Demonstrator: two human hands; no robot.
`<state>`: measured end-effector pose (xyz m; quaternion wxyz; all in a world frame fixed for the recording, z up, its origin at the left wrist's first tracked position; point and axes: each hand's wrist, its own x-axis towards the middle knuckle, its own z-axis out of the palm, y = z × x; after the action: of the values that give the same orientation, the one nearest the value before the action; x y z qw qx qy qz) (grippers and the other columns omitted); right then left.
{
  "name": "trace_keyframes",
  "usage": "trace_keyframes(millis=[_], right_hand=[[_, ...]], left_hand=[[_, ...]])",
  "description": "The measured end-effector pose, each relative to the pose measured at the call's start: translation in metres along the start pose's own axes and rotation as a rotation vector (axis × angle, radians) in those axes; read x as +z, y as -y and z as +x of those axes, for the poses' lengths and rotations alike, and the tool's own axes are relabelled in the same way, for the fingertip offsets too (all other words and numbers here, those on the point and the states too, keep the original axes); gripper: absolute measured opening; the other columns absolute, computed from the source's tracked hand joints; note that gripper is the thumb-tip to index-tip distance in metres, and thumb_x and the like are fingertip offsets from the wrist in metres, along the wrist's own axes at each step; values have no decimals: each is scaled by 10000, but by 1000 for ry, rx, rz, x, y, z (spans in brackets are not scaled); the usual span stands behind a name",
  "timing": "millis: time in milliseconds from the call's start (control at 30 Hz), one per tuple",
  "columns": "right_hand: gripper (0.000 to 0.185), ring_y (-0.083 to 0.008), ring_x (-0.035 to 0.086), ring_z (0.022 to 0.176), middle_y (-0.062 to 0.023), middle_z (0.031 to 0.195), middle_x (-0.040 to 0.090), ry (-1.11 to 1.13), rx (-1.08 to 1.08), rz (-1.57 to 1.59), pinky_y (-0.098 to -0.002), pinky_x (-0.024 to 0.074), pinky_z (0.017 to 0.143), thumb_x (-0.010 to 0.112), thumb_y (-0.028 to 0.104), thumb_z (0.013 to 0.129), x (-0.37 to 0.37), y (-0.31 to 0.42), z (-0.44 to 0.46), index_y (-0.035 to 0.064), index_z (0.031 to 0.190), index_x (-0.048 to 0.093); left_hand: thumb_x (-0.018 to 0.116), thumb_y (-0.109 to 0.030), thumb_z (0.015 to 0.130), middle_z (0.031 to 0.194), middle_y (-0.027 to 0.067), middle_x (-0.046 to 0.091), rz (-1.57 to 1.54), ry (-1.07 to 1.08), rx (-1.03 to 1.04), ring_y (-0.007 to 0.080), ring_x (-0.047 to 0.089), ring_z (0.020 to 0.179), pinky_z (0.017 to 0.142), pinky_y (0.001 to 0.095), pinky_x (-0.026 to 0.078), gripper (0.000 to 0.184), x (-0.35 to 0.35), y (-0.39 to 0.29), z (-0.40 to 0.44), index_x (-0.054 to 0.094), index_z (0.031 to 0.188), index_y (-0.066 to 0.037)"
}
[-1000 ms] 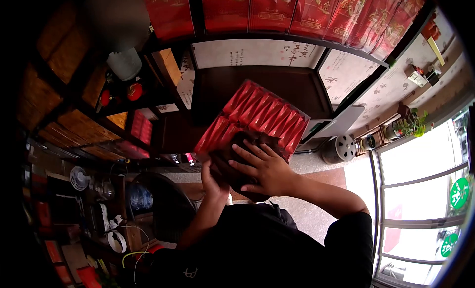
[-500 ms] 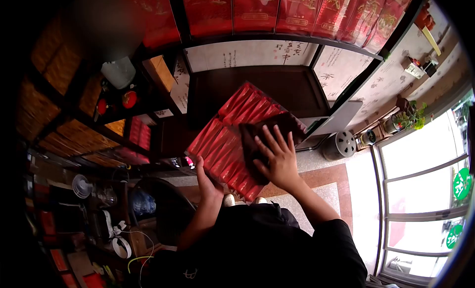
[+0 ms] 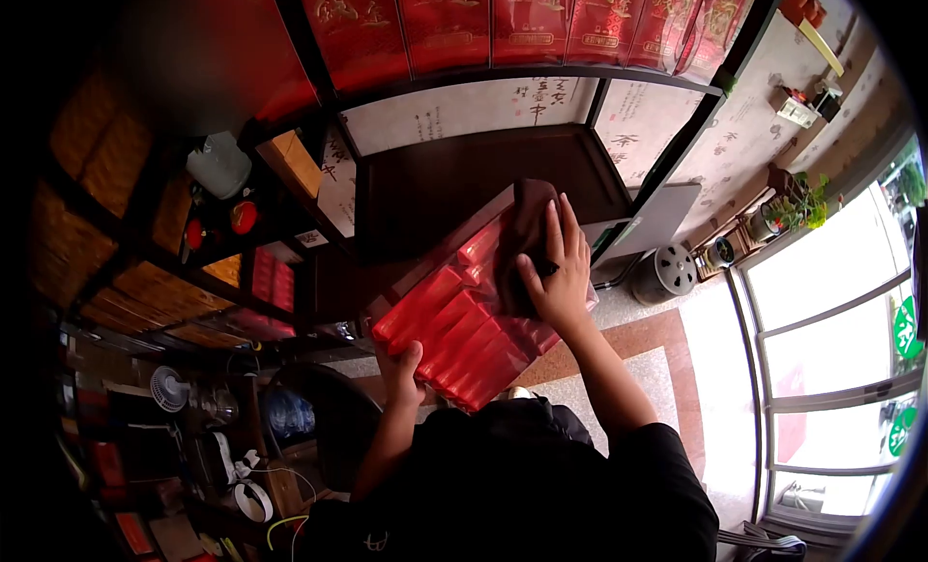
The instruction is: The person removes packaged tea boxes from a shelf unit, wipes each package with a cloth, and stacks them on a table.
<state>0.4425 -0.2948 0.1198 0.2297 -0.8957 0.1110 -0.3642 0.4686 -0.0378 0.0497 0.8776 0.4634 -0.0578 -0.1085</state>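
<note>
A clear-sided box filled with rows of shiny red packets (image 3: 449, 335) is held tilted in front of my body. My left hand (image 3: 401, 374) grips its lower left corner, thumb on top and the other fingers mostly hidden beneath. A dark brown cloth (image 3: 530, 219) lies bunched over the box's upper right part. On that cloth rests my right hand (image 3: 563, 277), fingers close together and pointing away from me, with a fold of cloth showing between thumb and forefinger.
A dark wooden shelf surface (image 3: 464, 180) is just beyond the box. Tall red gift boxes (image 3: 527, 26) line the shelf above. To the right stand a round metal bin (image 3: 667, 272) and potted plants (image 3: 797, 209); a dark chair (image 3: 329, 398) is at lower left.
The box has tipped, showing more of its clear side edge. My right hand and the cloth have moved towards the box's upper edge, the fingers drawing closer together. My left hand has shifted slightly towards me.
</note>
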Motion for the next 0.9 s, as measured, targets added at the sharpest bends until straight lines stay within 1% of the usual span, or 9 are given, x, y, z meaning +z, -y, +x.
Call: trace_keyframes(millis=[67,133,200,233,333,433,600,733,900], right_hand=[[755,-401,540,1207,-215,1427,461,-35,135,239,-437,448,975,663,342,859,-17,5,16,78,1489,340],[491,-319,679,969,-180,1076,690,-144,150,467,-361,520,836,615,276,932,-21,-8,31,0,1331,535],[395,-192,663,931,-119,999,714,-43,445,808,-315,513,827,566,263,979,-37,-7,38,-38,1232,608],[399,-123,630,897,-78,969,711,-47,404,877,-285,505,824,534,265,1003,-38,-5,34,-67,1208,618],[514,-182,623,1068,-155,1153,675,-126,120,888,-314,461,935,551,325,990,-29,4,22,-38,1353,512],[579,-225,600,1164,-196,1225,639,-58,102,703,-332,429,987,546,372,986,-34,7,0,-21,1402,457],[526,-352,649,1074,-204,1199,643,45,93,404,-380,527,872,692,241,872,-33,-10,-41,-4,1310,534],[464,-376,656,1006,-191,1148,657,-3,6,129,-394,537,841,701,166,837,-36,-11,-36,9,1253,569],[406,-362,672,973,-198,1084,672,-202,65,317,-385,525,838,666,104,837,-42,18,-5,-6,1220,586]], left_hand=[[809,-283,785,1351,137,467,61,143,75,240,494,1217,1018,401,435,851,-8,2,-5,307,1419,-19],[810,-283,765,1353,121,489,151,164,115,273,498,1241,1038,442,424,831,-27,3,-9,353,1415,-38],[808,-275,764,1352,125,486,327,241,196,279,488,1249,1048,442,409,845,-45,-1,-12,341,1423,-26],[787,-281,772,1356,128,483,303,226,238,286,488,1247,1062,445,392,839,-50,0,-13,337,1430,-21],[842,-356,742,1313,87,509,138,161,292,214,506,1188,1029,366,406,885,-57,-2,-8,372,1402,-3],[791,-354,767,1342,101,492,103,135,334,250,486,1220,1053,406,382,828,-52,-12,-8,388,1400,-4],[711,-357,782,1422,166,438,-154,-121,161,338,454,1291,1071,482,383,799,-59,-23,-3,375,1420,-12],[726,-365,787,1449,156,411,-171,33,137,344,449,1299,1068,494,391,838,-71,-13,3,331,1449,-37],[762,-350,771,1438,143,412,-45,242,221,322,437,1306,1088,480,367,875,-44,-12,2,314,1455,-38]])
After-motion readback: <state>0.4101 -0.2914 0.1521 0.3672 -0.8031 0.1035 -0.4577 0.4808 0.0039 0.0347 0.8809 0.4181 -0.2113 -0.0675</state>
